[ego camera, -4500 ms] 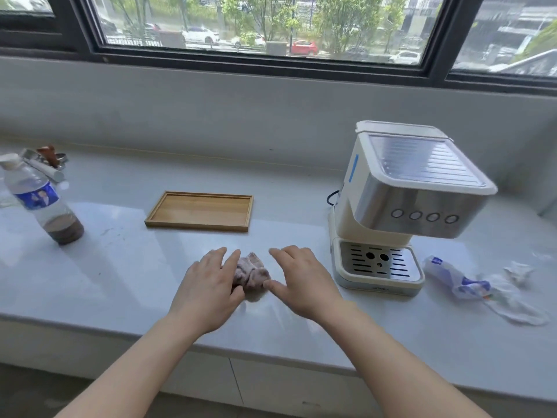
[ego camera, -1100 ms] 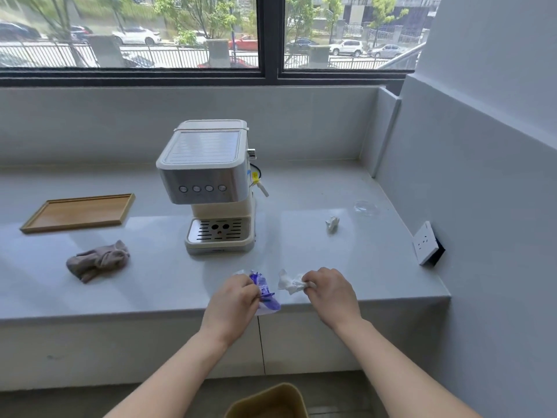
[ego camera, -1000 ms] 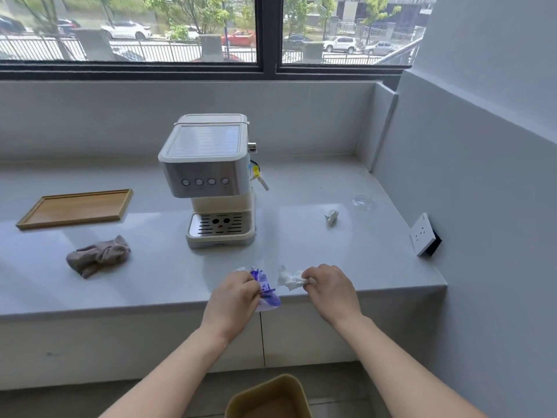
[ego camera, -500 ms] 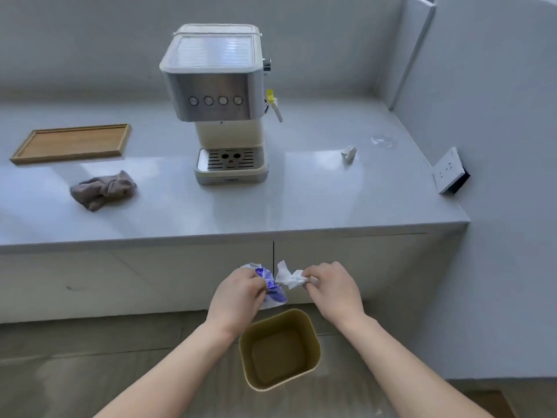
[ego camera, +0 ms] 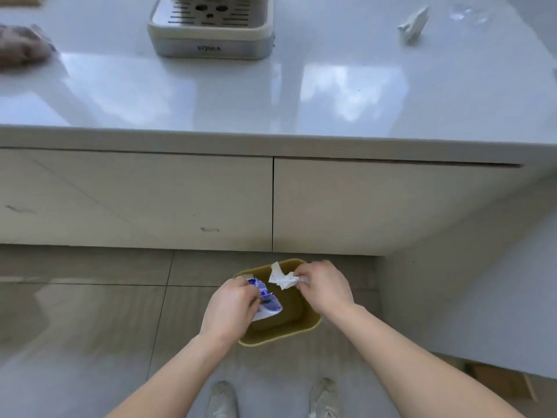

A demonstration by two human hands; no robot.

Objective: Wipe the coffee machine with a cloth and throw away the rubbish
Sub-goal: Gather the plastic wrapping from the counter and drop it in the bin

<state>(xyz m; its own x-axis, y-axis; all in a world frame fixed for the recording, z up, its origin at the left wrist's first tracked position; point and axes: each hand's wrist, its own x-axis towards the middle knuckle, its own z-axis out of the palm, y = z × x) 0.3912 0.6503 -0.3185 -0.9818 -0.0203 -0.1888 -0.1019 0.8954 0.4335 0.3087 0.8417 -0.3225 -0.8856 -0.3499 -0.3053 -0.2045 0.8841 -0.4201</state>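
Observation:
Both my hands hang over a small olive-yellow bin on the floor in front of the cabinet. My left hand grips a crumpled blue and white wrapper. My right hand pinches a crumpled white tissue above the bin's far rim. Only the base of the coffee machine shows at the top of the white counter. The grey-pink cloth lies blurred at the counter's left edge. Another scrap of white paper lies on the counter to the right.
Pale cabinet doors stand under the counter, straight behind the bin. The floor is glossy grey tile. A grey wall closes the right side. My two shoes show at the bottom edge.
My hands came down from counter-edge height to just above the bin, still holding the wrapper and the tissue. The view tilted down, so most of the coffee machine left the frame.

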